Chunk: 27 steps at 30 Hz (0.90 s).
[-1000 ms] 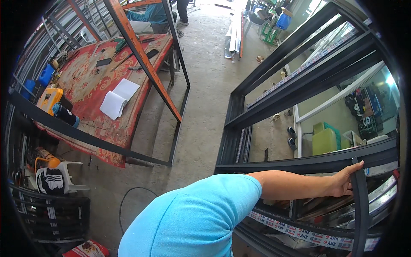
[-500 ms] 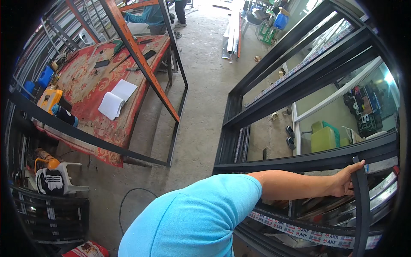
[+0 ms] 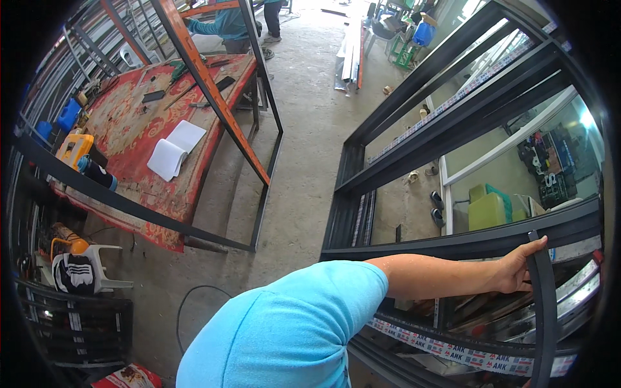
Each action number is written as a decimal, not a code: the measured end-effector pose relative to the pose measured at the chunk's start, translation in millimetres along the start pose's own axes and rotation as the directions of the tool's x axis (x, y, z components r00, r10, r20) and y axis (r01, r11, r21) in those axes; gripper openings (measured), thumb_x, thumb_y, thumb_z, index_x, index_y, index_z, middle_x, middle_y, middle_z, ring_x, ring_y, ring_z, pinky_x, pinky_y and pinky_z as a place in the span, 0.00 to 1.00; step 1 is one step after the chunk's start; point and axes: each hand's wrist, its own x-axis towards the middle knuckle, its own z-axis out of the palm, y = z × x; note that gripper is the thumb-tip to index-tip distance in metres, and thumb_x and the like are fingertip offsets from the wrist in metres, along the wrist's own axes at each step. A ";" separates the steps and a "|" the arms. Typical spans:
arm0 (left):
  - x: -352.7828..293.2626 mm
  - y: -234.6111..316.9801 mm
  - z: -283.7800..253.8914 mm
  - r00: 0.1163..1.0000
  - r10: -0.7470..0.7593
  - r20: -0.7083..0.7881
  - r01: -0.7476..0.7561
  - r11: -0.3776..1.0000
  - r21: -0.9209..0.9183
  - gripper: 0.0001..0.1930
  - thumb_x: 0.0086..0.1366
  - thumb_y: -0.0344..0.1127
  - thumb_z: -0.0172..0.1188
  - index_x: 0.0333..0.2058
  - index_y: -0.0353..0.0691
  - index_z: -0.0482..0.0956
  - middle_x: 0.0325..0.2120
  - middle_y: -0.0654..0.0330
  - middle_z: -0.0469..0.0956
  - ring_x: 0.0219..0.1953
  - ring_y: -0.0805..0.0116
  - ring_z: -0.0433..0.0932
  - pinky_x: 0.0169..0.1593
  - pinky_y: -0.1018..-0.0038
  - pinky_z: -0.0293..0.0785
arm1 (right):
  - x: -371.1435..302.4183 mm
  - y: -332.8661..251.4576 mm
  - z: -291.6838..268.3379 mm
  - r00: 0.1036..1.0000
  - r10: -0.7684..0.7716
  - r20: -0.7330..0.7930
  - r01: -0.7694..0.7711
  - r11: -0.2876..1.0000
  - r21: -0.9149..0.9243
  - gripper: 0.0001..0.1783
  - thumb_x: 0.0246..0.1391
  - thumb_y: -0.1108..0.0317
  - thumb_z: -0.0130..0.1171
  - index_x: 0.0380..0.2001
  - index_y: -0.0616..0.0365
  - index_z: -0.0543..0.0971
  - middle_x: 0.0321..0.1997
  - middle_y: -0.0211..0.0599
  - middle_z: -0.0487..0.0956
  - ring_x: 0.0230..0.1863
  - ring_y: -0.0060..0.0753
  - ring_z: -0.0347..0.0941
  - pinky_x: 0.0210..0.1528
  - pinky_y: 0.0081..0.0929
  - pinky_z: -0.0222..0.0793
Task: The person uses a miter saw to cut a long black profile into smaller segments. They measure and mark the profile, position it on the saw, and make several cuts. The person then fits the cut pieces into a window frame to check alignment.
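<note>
We've got the right hand (image 3: 517, 275) out at far right, fingers wrapped on the upright black frame bar (image 3: 542, 304) by its crosspiece joint, likely steadying it; left hand out of view

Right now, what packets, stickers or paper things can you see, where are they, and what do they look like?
Printed tape strip: along the dark frame bar at the bottom right, below the right hand; long, white with red and blue marks.
Open notebook: on the red workbench at left; two blank white pages.
Printed bag: on the floor at the bottom left edge; red and white, partly cut off.
Screens: none.
</note>
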 end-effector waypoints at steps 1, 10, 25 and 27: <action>-4.7 4.0 -3.7 1.000 0.002 -0.011 -0.002 1.000 -0.003 0.40 0.57 0.75 0.62 0.53 0.46 0.78 0.51 0.61 0.78 0.59 0.59 0.73 0.69 0.51 0.57 | -6.2 4.3 15.8 0.988 0.044 -0.149 -0.020 0.987 0.157 0.40 0.57 0.42 0.61 0.59 0.68 0.74 0.67 0.64 0.70 0.71 0.64 0.60 0.75 0.61 0.50; -79.9 62.2 -67.6 0.979 0.075 -0.187 -0.082 0.996 -0.027 0.32 0.60 0.74 0.60 0.44 0.50 0.83 0.46 0.65 0.83 0.55 0.63 0.77 0.67 0.53 0.60 | -22.9 80.5 -27.7 0.974 0.094 -0.208 -0.127 0.980 -0.151 0.46 0.53 0.40 0.67 0.63 0.66 0.71 0.69 0.62 0.67 0.70 0.65 0.60 0.73 0.60 0.53; -206.2 49.0 -83.6 0.841 0.188 -0.508 -0.194 0.980 0.042 0.29 0.60 0.73 0.62 0.36 0.51 0.82 0.38 0.63 0.85 0.44 0.64 0.84 0.59 0.62 0.75 | -87.5 93.0 -5.9 0.941 0.337 0.000 -0.337 0.941 -0.002 0.47 0.60 0.37 0.61 0.63 0.74 0.69 0.70 0.71 0.63 0.72 0.70 0.55 0.76 0.65 0.44; -208.3 38.2 -72.9 0.844 0.201 -0.497 -0.203 0.978 0.050 0.29 0.59 0.74 0.62 0.35 0.51 0.82 0.37 0.63 0.85 0.43 0.64 0.84 0.58 0.63 0.75 | -93.3 78.6 -6.0 0.950 0.312 0.003 -0.311 0.949 0.043 0.48 0.61 0.38 0.61 0.62 0.78 0.68 0.70 0.74 0.61 0.73 0.71 0.54 0.76 0.65 0.44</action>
